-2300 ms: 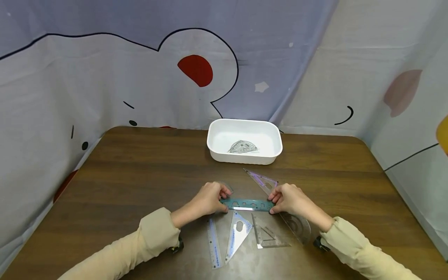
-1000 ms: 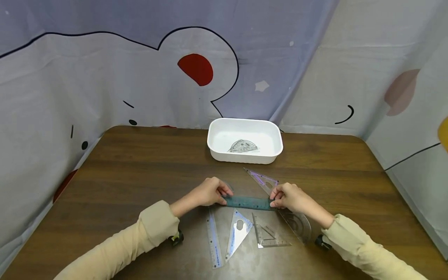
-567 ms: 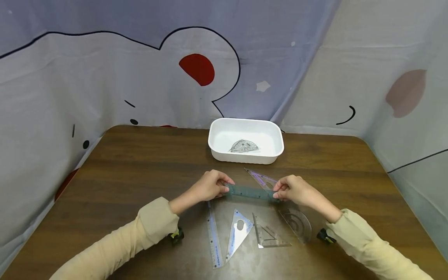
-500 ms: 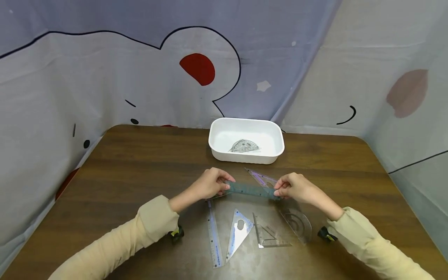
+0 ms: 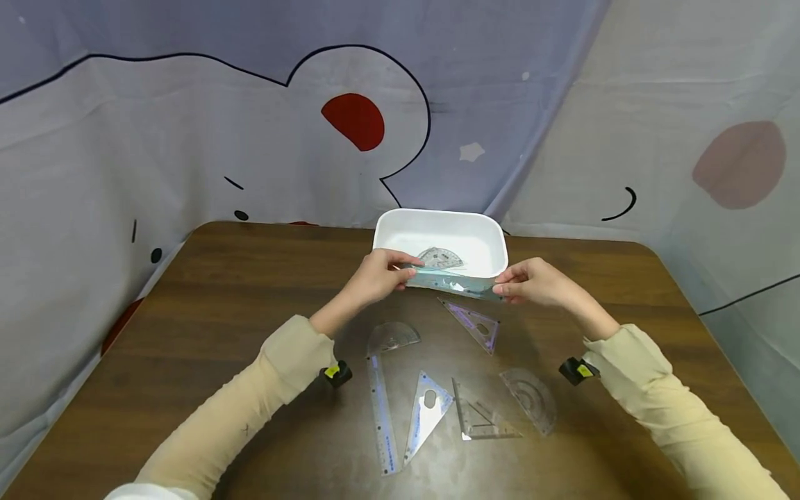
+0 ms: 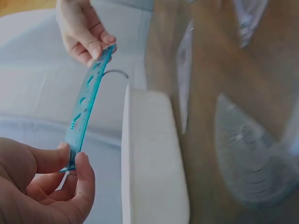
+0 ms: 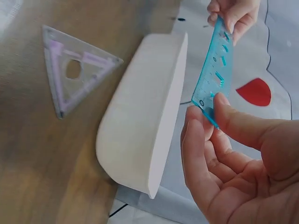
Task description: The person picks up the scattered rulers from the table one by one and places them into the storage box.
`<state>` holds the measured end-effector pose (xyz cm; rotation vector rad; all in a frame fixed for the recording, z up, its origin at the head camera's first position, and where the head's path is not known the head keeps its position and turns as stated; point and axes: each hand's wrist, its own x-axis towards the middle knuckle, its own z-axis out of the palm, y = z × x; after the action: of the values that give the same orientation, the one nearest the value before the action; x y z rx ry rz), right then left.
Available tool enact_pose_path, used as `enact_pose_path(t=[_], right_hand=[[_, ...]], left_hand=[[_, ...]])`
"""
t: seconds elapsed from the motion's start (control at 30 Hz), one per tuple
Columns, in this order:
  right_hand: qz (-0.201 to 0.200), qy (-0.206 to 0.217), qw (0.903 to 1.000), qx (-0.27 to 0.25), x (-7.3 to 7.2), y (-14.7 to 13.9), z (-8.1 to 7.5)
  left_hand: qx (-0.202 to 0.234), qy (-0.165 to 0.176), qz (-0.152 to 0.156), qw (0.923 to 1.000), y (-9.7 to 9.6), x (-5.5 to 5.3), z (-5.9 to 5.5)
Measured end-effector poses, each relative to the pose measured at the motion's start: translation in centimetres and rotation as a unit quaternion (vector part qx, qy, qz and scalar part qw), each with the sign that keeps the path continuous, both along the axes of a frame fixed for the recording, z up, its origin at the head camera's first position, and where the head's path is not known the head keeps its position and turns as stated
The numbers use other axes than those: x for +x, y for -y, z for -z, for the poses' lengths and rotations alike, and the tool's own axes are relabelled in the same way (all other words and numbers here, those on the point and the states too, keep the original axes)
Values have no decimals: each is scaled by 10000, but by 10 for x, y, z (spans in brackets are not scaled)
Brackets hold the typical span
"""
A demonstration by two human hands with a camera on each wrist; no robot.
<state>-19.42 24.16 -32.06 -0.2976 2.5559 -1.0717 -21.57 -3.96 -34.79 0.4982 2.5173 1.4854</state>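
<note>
A translucent teal ruler (image 5: 453, 282) with cut-out shapes is held level between my two hands, in front of the white tub (image 5: 440, 221). My left hand (image 5: 379, 279) pinches its left end between thumb and fingers. At the other end, my right hand (image 5: 539, 282) has the same kind of pinch. Both wrist views show the ruler (image 6: 84, 107) raised above the height of the tub (image 7: 140, 112). Inside the tub lies a clear protractor (image 5: 441, 258), partly overlapped by the ruler in the head view.
On the wooden table (image 5: 250, 278) lie a purple-marked set square (image 5: 465, 319), a clear protractor (image 5: 394, 336) and a blue-marked ruler (image 5: 382, 417). Nearby are a blue-marked set square (image 5: 425, 423), a clear set square (image 5: 484, 430) and another protractor (image 5: 531, 399). A printed curtain (image 5: 187, 139) hangs behind.
Both hands have lifted the teal ruler off the table and carried it forward to the tub's near rim. The left protractor and the whole purple-marked set square are now uncovered.
</note>
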Motion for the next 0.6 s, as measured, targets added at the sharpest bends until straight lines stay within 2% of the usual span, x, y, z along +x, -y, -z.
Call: enact_pose_path(t=[0.27, 0.47, 0.6], right_hand=[[331, 65, 9993, -141, -35, 3, -11], [593, 292, 9975, -235, -62, 5, -14], [922, 505, 9935, -435, -76, 10, -10]], left_hand=[[106, 23, -437, 9990, -6, -25, -9], [320, 180, -927, 9950, -11, -47, -9], [201, 150, -1228, 9921, -15, -62, -7]])
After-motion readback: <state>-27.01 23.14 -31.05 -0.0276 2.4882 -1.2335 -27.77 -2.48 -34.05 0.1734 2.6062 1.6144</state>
